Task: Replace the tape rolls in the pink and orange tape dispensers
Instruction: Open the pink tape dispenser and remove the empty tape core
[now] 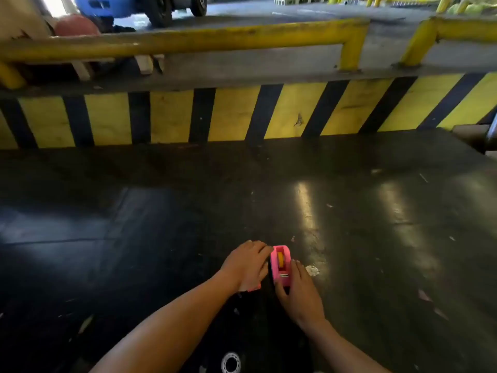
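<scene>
A pink tape dispenser [281, 265] stands on the dark floor with a yellowish tape roll [280, 260] seated in it and its metal cutter facing me. My right hand [300, 292] grips the dispenser's near end. My left hand [248, 262] lies over an orange-pink object [255, 288], mostly hidden beneath the palm, with its fingertips touching the pink dispenser's left side. A clear tape roll [230, 362] lies on the floor near the bottom edge. A small clear crumpled piece [312, 270] sits just right of the dispenser.
A yellow-and-black striped curb [242, 114] runs across ahead, topped by yellow rails [188, 41]. A blue vehicle [129, 5] stands beyond at the top left. Scraps litter the shiny dark floor [376, 224].
</scene>
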Available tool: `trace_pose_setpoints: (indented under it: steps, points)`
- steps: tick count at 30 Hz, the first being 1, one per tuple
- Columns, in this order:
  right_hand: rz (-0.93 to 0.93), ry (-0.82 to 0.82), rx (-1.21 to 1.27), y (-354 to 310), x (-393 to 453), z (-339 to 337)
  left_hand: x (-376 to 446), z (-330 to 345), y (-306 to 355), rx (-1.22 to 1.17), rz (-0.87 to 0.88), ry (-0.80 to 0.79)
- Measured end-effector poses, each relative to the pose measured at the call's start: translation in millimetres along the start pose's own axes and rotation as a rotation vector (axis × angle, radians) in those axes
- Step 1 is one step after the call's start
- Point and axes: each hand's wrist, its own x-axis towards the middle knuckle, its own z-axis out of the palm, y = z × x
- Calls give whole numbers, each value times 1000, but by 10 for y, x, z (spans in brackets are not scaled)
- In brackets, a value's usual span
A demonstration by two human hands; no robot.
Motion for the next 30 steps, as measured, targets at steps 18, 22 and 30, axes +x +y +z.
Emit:
trace_pose_setpoints:
  steps: [18, 22, 30]
  points:
    - [-41, -15, 59, 543, 111, 90, 212, 418, 164, 133, -17, -99]
    - [-89, -35, 88, 784, 34, 4, 30, 488, 371, 126, 1, -92]
    - [-187, -138, 50, 963, -258, -134, -444, 667, 633, 17, 10, -30]
